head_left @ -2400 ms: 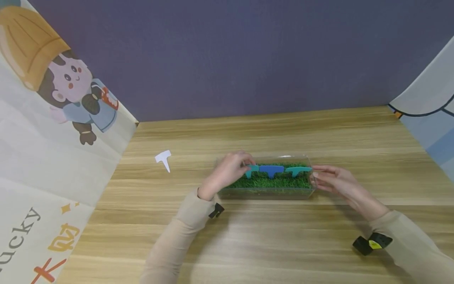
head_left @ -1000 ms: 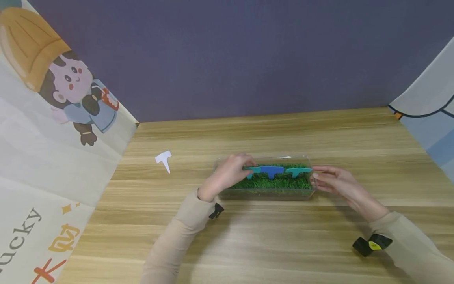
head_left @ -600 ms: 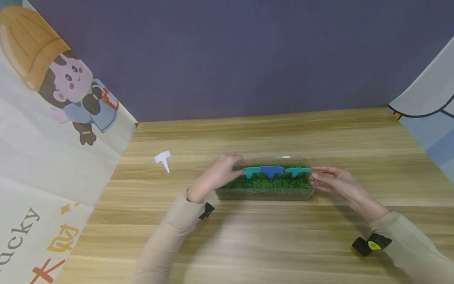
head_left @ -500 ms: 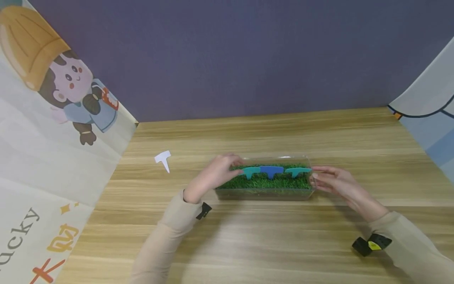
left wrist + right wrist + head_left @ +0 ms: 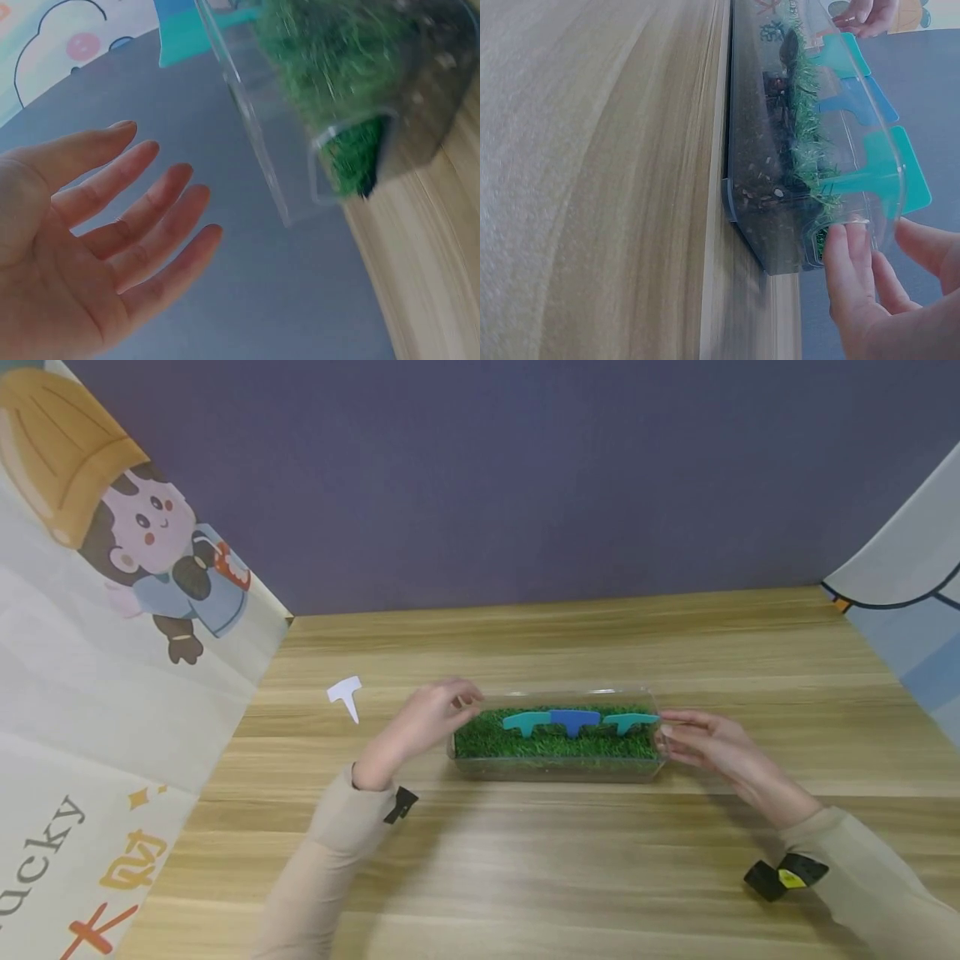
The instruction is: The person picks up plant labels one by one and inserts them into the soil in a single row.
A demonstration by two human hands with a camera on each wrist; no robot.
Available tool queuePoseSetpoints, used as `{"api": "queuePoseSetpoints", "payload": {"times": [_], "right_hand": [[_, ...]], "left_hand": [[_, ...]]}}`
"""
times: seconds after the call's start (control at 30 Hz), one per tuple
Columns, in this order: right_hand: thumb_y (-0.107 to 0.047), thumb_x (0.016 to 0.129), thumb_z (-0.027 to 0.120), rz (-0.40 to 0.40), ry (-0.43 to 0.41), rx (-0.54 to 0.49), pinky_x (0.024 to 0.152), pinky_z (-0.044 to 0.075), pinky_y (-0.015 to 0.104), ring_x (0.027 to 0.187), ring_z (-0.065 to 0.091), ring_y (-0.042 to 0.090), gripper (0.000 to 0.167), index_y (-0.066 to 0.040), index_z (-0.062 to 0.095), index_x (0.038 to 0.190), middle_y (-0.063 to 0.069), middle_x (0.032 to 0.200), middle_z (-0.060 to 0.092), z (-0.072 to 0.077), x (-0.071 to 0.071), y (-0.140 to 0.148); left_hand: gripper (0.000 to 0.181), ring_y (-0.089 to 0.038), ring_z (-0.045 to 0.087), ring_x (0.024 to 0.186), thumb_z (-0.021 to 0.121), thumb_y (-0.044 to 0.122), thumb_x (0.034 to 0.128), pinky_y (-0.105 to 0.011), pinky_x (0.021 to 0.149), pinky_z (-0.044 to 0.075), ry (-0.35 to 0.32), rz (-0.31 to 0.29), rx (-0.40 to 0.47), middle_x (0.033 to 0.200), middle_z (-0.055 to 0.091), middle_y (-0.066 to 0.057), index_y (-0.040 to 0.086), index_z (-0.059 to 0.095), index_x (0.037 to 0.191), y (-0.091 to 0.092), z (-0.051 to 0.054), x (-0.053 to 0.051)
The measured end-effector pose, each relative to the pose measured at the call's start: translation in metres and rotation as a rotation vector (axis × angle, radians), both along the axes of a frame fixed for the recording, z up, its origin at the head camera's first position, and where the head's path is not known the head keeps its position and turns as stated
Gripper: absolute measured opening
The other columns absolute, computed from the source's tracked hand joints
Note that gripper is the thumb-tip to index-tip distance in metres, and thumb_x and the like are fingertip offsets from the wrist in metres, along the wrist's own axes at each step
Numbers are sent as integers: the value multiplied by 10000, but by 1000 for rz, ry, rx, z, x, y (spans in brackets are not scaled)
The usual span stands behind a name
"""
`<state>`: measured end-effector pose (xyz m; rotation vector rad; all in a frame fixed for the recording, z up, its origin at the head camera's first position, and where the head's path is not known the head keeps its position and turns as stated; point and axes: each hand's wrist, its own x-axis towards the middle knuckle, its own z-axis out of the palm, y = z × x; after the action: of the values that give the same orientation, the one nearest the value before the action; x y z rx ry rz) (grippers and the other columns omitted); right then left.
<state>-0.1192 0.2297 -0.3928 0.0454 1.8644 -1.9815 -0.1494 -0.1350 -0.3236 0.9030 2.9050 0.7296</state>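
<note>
A clear rectangular planter box (image 5: 558, 768) with dark soil and green grass sits on the table. Two teal T-shaped plant labels stand in the grass: the left teal label (image 5: 527, 720) and the right teal label (image 5: 626, 721). Between them is a blue plant label (image 5: 575, 719). My left hand (image 5: 431, 714) is just off the box's left end, fingers relaxed, palm bare in the left wrist view. At the other end my right hand (image 5: 712, 747) holds the end wall, fingers at the cutout and thumb near the rim; whether fingertips pass through it is hard to see.
A white T-shaped plant label (image 5: 346, 695) lies flat on the wooden table (image 5: 555, 868), left of the box. Behind the table rises a dark blue-grey panel (image 5: 510, 493). A printed cloth with a cartoon figure (image 5: 157, 531) hangs on the left.
My left hand has let go of the left teal label and drawn back leftward, leaving it standing beside the blue one. The right hand stays at the box's end.
</note>
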Motion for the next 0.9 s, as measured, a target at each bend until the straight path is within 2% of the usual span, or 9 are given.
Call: {"api": "queuePoseSetpoints", "payload": {"times": [0.2,0.33,0.47,0.53,0.67,0.77,0.9], "right_hand": [[-162,839,603,-1,-2,3,797,483,242,860,619,111,514,11,381,1269,-22,917,651,2,0,-1],[-170,834,611,-1,-3,-5,795,484,242,860,619,112,449,-38,438,1227,-18,920,651,-2,0,1],[-182,829,617,10,11,-20,799,484,259,882,619,130,408,-93,485,1206,2,949,650,-17,-6,8],[-208,820,628,21,18,-14,810,479,271,904,614,136,383,-146,513,1180,1,973,648,-26,-10,12],[-245,789,660,23,12,-28,818,472,288,926,610,154,398,-179,535,1162,16,994,646,-40,-16,18],[-251,789,660,29,21,-19,814,473,284,916,613,148,400,-178,531,1161,10,987,648,-38,-15,18],[-204,821,627,26,29,-16,800,483,268,892,620,136,407,-123,500,1199,0,962,653,-22,-8,10]], "left_hand": [[232,-188,568,861,557,179,870,-299,758,489,-31,77,9,1036,600,-89,15,612,1025,-17,0,-2],[213,-210,568,873,569,143,861,-333,759,488,-11,118,-7,1057,589,-102,12,611,1024,-32,1,-3],[196,-214,575,857,574,134,857,-341,734,491,20,158,-31,1047,593,-103,23,617,1012,-47,3,-6],[197,-218,577,849,575,133,855,-351,730,490,33,168,-36,1030,598,-110,19,616,1009,-54,4,-8],[193,-229,582,839,575,115,851,-368,739,488,53,176,-33,990,608,-123,2,616,1001,-66,1,-13],[187,-237,579,837,569,99,851,-379,738,484,57,189,-28,973,607,-125,-3,616,1001,-73,-2,-17],[186,-253,577,834,562,74,849,-389,737,480,51,213,-25,936,605,-136,-9,609,1008,-84,-7,-24]]}}
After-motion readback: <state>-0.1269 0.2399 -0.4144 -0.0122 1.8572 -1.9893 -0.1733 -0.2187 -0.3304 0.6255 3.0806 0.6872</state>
